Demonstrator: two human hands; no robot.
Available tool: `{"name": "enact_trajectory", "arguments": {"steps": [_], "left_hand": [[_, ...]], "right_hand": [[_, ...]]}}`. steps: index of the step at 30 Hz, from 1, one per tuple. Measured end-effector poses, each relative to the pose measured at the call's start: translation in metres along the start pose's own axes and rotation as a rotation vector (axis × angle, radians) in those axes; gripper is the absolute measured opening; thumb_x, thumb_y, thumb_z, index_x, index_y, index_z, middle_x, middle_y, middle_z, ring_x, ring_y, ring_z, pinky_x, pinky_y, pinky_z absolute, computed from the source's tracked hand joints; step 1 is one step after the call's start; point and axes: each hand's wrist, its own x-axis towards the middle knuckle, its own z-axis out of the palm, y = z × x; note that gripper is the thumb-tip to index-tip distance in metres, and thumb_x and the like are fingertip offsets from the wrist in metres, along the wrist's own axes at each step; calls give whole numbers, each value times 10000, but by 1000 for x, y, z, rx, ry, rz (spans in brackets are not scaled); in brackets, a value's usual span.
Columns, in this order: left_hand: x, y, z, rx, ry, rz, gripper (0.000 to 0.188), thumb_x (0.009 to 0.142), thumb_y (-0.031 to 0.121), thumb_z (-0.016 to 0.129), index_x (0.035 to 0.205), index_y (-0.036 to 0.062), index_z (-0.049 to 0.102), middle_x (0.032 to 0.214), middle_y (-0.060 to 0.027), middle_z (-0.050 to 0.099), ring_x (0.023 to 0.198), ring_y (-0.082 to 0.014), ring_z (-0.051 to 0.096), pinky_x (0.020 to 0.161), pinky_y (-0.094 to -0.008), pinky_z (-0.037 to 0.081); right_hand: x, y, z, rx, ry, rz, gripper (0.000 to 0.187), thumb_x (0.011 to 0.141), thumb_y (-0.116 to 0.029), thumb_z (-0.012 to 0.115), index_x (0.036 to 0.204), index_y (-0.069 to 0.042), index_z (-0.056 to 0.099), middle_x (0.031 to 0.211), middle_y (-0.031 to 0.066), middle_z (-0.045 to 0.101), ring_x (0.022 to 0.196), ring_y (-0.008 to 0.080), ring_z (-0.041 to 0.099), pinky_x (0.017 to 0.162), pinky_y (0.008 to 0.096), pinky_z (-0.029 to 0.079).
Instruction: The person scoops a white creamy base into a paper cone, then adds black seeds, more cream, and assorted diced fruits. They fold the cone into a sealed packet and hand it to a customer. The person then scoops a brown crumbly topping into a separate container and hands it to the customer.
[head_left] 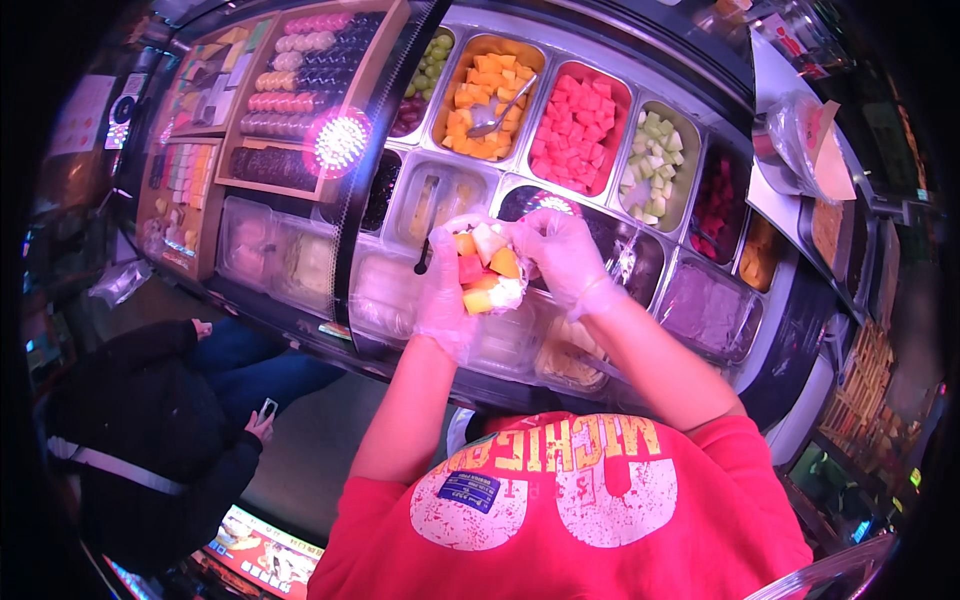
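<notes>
Both of my hands wear clear plastic gloves. Cupped in my left hand [447,305] is a fruit-and-cream dessert [488,266]: orange, red and pale fruit cubes with white cream, in a thin pale casing I cannot make out fully. My right hand [568,258] has its fingers pinched together at the dessert's right edge. Both hands are above the front row of metal pans. Just beyond them lie pans of orange mango cubes [478,105], red watermelon cubes [575,130] and pale green melon cubes [652,165]. A spoon [503,112] rests in the mango.
A pan of purple paste [708,308] and a tub of beige paste [570,362] sit nearer me. To the left, a glass-topped case [290,90] displays rows of colourful sweets. A person in dark clothes [150,440] stands there holding a phone [267,410]. Plastic bags [800,140] lie at right.
</notes>
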Motion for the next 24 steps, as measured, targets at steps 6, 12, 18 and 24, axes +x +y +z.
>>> {"name": "enact_trajectory", "arguments": {"steps": [6, 12, 18, 24], "left_hand": [[-17, -5, 5, -52, -6, 29, 812, 902, 763, 590, 1415, 139, 522, 1300, -68, 623, 1177, -229, 653, 950, -402, 589], [-27, -17, 2, -87, -7, 60, 733, 918, 712, 629, 1373, 144, 542, 1293, -69, 622, 1153, -234, 664, 927, -409, 600], [-35, -10, 10, 35, -12, 56, 785, 935, 690, 611, 1460, 121, 484, 1354, -81, 610, 1231, -249, 635, 1005, -440, 568], [-40, 0, 37, 0, 14, 75, 593, 963, 515, 712, 1351, 90, 571, 1226, -84, 672, 1054, -230, 713, 831, -389, 628]], "right_hand": [[-19, 9, 9, 469, 100, -289, 87, 971, -55, 695, 923, 15, 674, 871, 75, 700, 611, 99, 572, 521, 254, 435], [-30, -4, -19, 497, 78, -164, 192, 976, -98, 718, 1079, 65, 717, 885, 79, 711, 594, 86, 562, 479, 225, 376], [-40, -18, -26, 493, -9, -251, 272, 1000, -131, 696, 1197, 57, 687, 990, 87, 748, 683, 74, 632, 504, 202, 410], [-76, -61, -29, 239, -424, -306, 608, 959, -85, 709, 1515, 16, 486, 1366, 187, 636, 1082, 169, 668, 870, 288, 542]]}}
